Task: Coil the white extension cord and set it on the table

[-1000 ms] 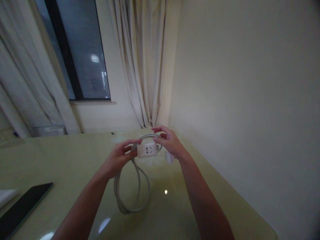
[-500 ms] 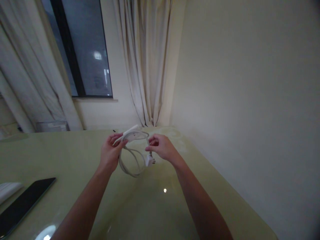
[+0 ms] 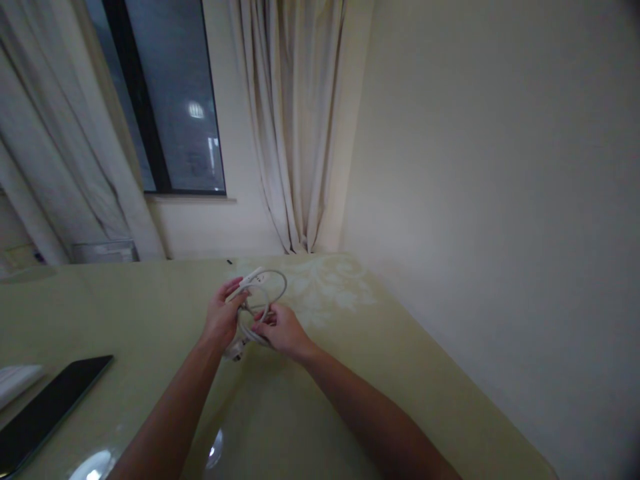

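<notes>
While the black tablet [image 3: 55, 403] lies unmoved on the worktop [image 3: 400, 400], at eight o'clock from the left hand [image 3: 221, 319], it's the plug [image 3: 235, 350] that has changed sides. A moment ago it dangled under the right hand [image 3: 285, 332]; now I see it at roughly half past five from the left hand, just below it. The left grip is clamped on the cable [image 3: 285, 285], and the white socket block [image 3: 254, 277] pokes out past its fingers at one o'clock; whether they pinch the block too, I can't tell. Further right, a loop of cable stands free at two o'clock. The right grip has come down and across, fingers and thumb together on the lower strands, at three o'clock from the left hand and near it. To my eye, that means the slack is more gathered: the loops look smaller, bunched mostly between the two hands.
</notes>
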